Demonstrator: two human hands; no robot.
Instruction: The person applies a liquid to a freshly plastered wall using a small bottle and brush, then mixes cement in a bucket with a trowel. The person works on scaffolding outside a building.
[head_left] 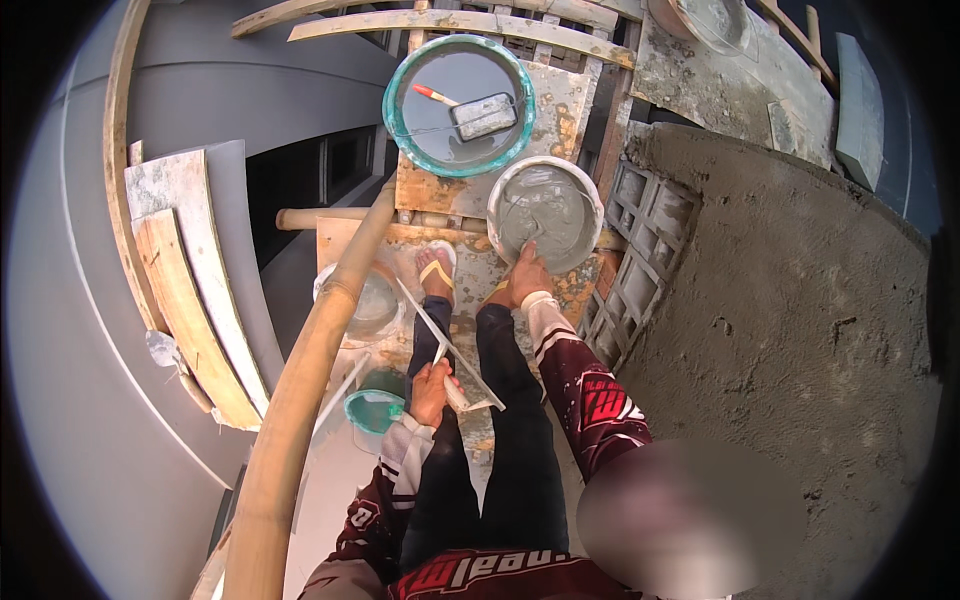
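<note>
My left hand (432, 392) is closed round the handle of a plastering float (470, 368), whose long thin blade shows nearly edge-on in front of my legs. Ahead of it, my right hand (528, 277) reaches to the near rim of a white bucket (494, 215) of wet grey mortar (562, 212). Its fingers are closed on what looks like a small trowel (537, 222), the blade partly sunk in the mortar and the handle hidden by the hand. The bucket stands just beyond my sandalled feet (437, 270).
Beyond the bucket, a green tub (391, 110) of water holds a rectangular block (484, 117) and a red-handled brush (432, 94). A bamboo pole (310, 370) slants up on my left, near another bucket (375, 305) and a green pail (375, 410). Rough plastered wall (780, 330) rises on my right.
</note>
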